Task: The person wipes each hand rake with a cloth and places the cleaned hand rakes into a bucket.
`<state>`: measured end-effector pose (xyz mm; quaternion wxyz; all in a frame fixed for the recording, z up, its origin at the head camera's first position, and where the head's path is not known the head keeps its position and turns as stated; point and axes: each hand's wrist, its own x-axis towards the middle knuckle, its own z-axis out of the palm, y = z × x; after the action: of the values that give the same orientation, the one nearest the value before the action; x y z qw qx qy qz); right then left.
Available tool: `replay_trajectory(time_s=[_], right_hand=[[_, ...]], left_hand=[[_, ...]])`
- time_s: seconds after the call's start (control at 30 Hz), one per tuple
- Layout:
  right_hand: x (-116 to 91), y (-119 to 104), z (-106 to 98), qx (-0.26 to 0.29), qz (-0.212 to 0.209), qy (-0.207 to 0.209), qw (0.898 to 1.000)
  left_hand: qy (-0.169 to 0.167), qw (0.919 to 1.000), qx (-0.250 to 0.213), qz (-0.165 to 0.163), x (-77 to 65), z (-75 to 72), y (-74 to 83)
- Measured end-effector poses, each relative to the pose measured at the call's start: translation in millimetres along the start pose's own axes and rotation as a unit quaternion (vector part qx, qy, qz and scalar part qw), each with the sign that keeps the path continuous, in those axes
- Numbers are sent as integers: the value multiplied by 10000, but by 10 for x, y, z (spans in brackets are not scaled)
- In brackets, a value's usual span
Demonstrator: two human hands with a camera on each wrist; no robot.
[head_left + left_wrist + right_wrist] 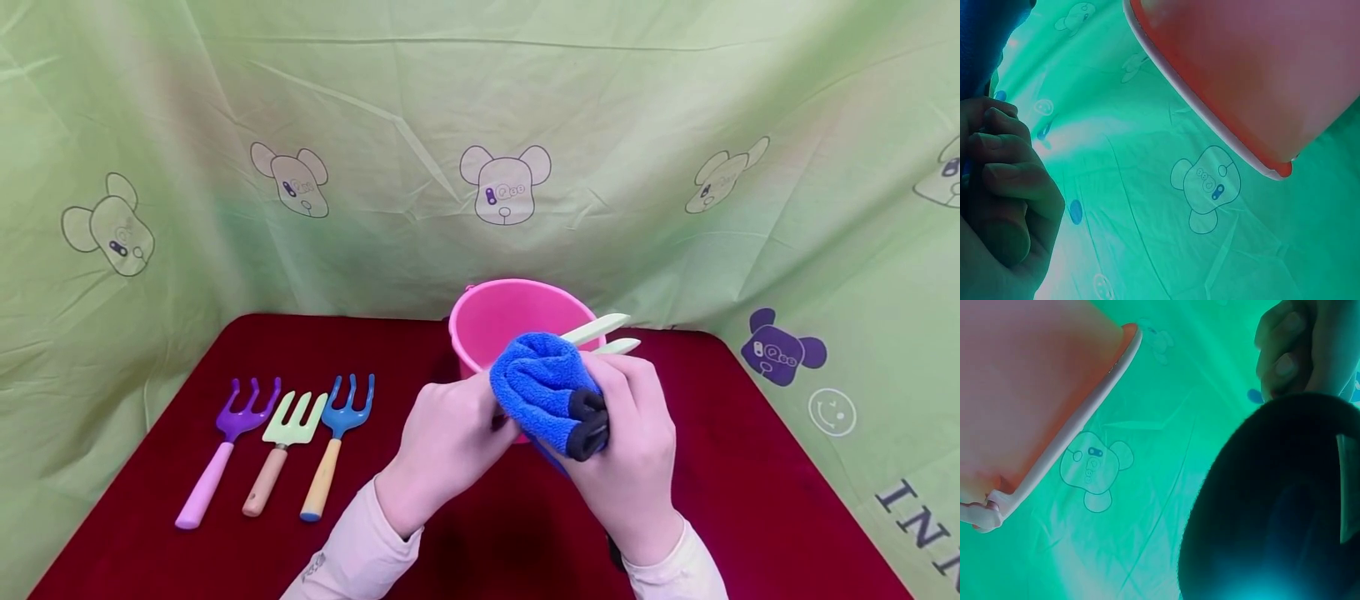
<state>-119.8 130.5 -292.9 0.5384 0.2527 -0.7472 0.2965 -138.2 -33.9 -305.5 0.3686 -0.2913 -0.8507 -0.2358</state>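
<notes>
The left hand (450, 433) is gripping a rounded handle (1007, 240), its fingers curling round the shaft and leaving the end exposed in the left wrist view. The right hand (633, 442) is grasping a folded blue cloth (536, 383), with thumb and fingers closing about the bundle; the exact position of its fingertips cannot be told. The cloth is sitting between the two hands, and its black edging (588, 425) is facing the wearer. Two pale green prongs (596, 329) are projecting beyond the cloth, above the right hand, and are pointing toward the upper right in the head view; the cloth and hands are concealing any joint between prongs and handle. A pink bucket (495, 317) is standing directly behind the hands, which are covering part of its front; contact between prongs and rim cannot be determined. To the left, three hand forks are lying side by side on the dark red table cover (360, 333), heads pointing away from the wearer: a purple fork (238, 421) with a pink handle, a pale green fork (288, 429) with a light brown handle, and a blue fork (345, 417) with a yellowish handle. A green curtain (600, 83) bearing bear-head outlines is hanging behind the table.
</notes>
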Motion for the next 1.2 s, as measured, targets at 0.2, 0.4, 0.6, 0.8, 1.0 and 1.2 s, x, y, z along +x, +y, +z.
replay_trajectory(time_s=[0.2, 0.4, 0.6, 0.8, 1.0, 1.2], right_hand=[[5, 5, -3, 12, -13, 68, 10000], [19, 11, -6, -6, -28, 129, 9999], [19, 17, -8, -107, -42, 179, 9998], [37, 44, -9, -243, 25, 493, 9985], [51, 58, -20, -140, 62, 535, 9984], [66, 78, -37, -79, 114, 579, 9982]], left_hand=[[57, 9999, 74, 85, -1, 8, -3], [118, 9997, 100, 188, 1, 19, -8], [98, 9998, 60, 177, -9, 13, -12], [133, 9995, 79, 282, -1, 11, -13], [162, 9994, 106, 289, 9, 6, -6], [213, 9993, 65, 293, 17, 5, -9]])
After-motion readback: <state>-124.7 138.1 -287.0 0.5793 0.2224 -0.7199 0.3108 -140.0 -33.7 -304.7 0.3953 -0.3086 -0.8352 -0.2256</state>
